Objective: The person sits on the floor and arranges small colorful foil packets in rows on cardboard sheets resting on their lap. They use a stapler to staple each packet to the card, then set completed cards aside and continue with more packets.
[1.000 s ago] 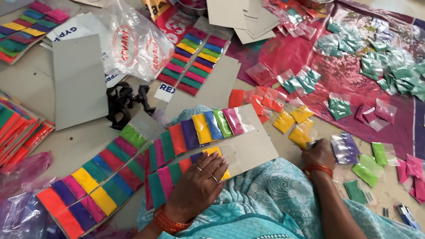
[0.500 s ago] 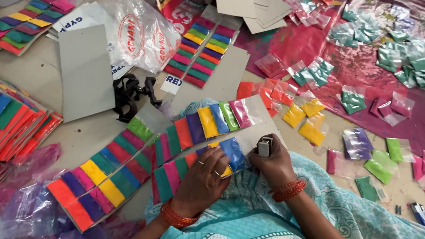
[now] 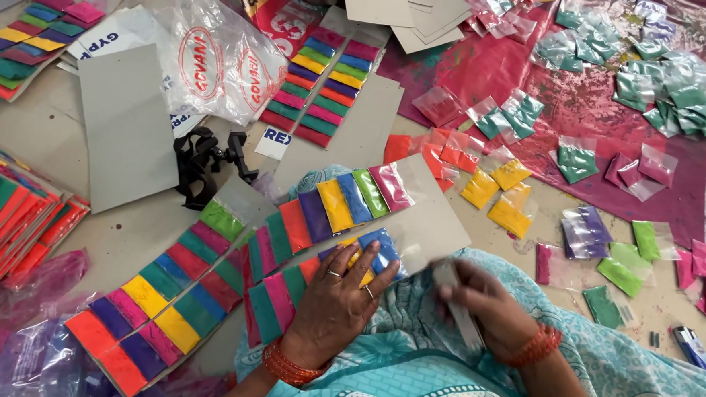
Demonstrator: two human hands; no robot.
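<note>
On the grey card [image 3: 436, 219], both hands work at coloured packets.
Left hand [image 3: 333, 302] lies fingers spread, pressing a blue packet [image 3: 382, 248]; right hand [image 3: 480, 306], just beside, has fingers clamped on a blurred stapler [image 3: 454, 296].

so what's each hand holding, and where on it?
Left hand presses the blue packet flat on the grey card. Right hand grips a small grey tool mid-body; blurred.

grey card [image 3: 440, 219], coloured packets [image 3: 345, 202] attached, on lap
</note>
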